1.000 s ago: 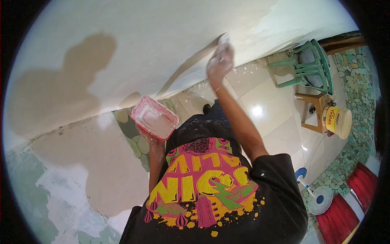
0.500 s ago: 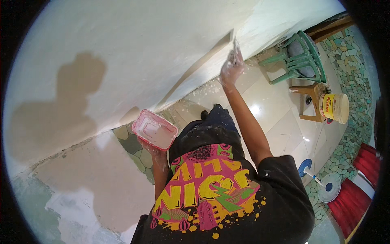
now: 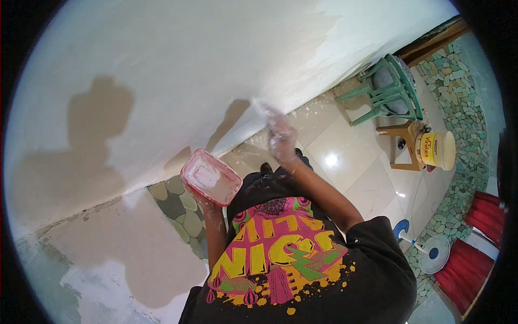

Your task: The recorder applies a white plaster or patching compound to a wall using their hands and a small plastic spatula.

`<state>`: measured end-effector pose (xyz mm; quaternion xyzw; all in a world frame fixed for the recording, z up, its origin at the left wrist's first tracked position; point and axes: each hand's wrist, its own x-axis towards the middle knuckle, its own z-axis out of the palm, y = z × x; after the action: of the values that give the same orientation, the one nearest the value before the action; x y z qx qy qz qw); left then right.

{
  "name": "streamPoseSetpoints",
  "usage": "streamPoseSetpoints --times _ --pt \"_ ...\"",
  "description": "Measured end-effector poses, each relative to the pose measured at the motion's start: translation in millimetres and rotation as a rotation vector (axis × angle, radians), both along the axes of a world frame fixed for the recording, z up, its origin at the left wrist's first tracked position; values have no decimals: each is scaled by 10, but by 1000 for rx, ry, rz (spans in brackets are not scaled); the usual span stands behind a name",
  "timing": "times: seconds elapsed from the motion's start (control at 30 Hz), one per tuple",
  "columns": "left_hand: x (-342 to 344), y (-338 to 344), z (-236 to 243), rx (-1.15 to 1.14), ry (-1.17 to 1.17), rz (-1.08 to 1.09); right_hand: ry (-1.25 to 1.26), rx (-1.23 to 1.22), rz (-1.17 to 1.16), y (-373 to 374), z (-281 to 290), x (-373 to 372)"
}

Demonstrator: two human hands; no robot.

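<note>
My left hand (image 3: 206, 204) grips a red plastic tub (image 3: 223, 163) from below and the side. White putty coats the tub's inside, with more lying at its bottom. My right hand (image 3: 282, 141), smeared with white, is closed round a putty knife (image 3: 259, 105). Motion blurs the knife and fingers, so the blade's edge is unclear. The knife is close to the white wall (image 3: 178, 65), up and to the right of the tub; whether it touches the wall I cannot tell.
Stacked green plastic chairs (image 3: 396, 89) stand at the right by the wall. A wooden stool (image 3: 404, 129) and a yellow-and-white paint bucket (image 3: 436, 150) are nearer. A fan (image 3: 434, 253) stands by red curtains (image 3: 458, 270). White spatters mark the tiled floor (image 3: 345, 151) along the wall.
My right hand has come down and left with the putty knife, nearer the tub. My left hand and the tub have shifted only slightly in the picture.
</note>
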<state>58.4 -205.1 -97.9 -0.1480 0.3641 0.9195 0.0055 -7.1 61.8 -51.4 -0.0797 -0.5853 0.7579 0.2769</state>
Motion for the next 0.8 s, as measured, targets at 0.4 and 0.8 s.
streamPoseSetpoints --times 0.4,0.8 --pt "-9 814 -67 77 5 10 19 1501 -308 2079 -146 -759" --pt "-202 2375 357 133 -74 66 -332 677 302 2620 -418 -288"
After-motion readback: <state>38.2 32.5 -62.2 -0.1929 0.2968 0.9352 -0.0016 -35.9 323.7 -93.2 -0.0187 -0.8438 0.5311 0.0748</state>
